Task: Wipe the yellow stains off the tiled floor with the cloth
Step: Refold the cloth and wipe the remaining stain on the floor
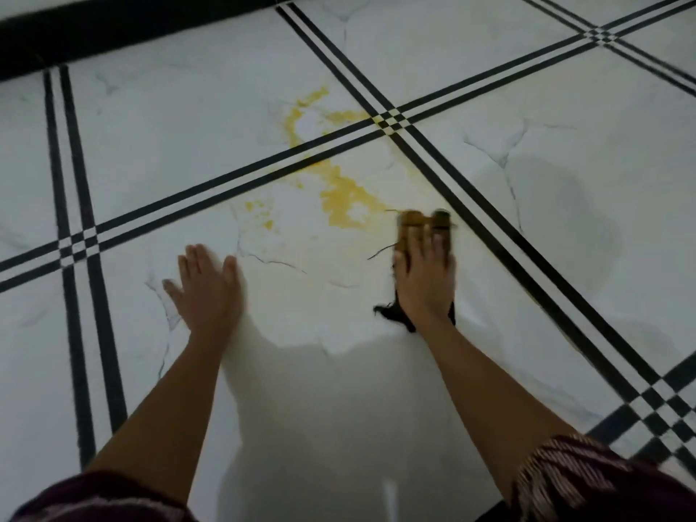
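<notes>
Yellow stains run across the white marble-look tiled floor, from above the black double line down to a thick patch in the middle, with small specks to its left. My right hand presses flat, fingers straight, on a dark cloth whose front edge is stained yellow-brown; the cloth sits just right of the thick patch. A black corner of the cloth sticks out by my wrist. My left hand rests flat on the bare tile, fingers spread.
Black double stripes cross the floor in a grid. A black skirting band runs along the top left. My shadow falls across the tile below my hands. Dark patterned sleeves show at the bottom corners.
</notes>
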